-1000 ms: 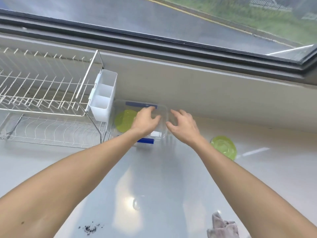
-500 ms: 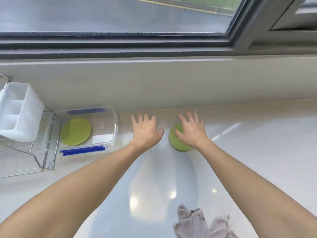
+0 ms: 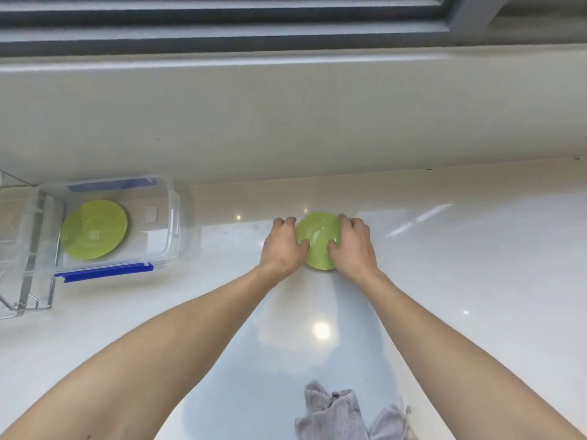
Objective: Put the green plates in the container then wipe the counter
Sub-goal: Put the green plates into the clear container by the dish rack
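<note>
A green plate (image 3: 318, 241) lies on the white counter (image 3: 460, 281) near the back wall. My left hand (image 3: 282, 247) grips its left rim and my right hand (image 3: 352, 246) grips its right rim, thumbs on top of the plate. A second green plate (image 3: 94, 229) lies flat inside the clear plastic container (image 3: 173, 217) with blue clips at the left. A grey cloth (image 3: 346, 414) lies crumpled at the counter's near edge.
A wire dish rack (image 3: 22, 281) stands at the far left, touching the container. The window sill and wall (image 3: 286, 115) rise directly behind the plate.
My view swung right from the container to the second plate. Both hands left the container, reached across the counter and closed on the plate's two sides.
</note>
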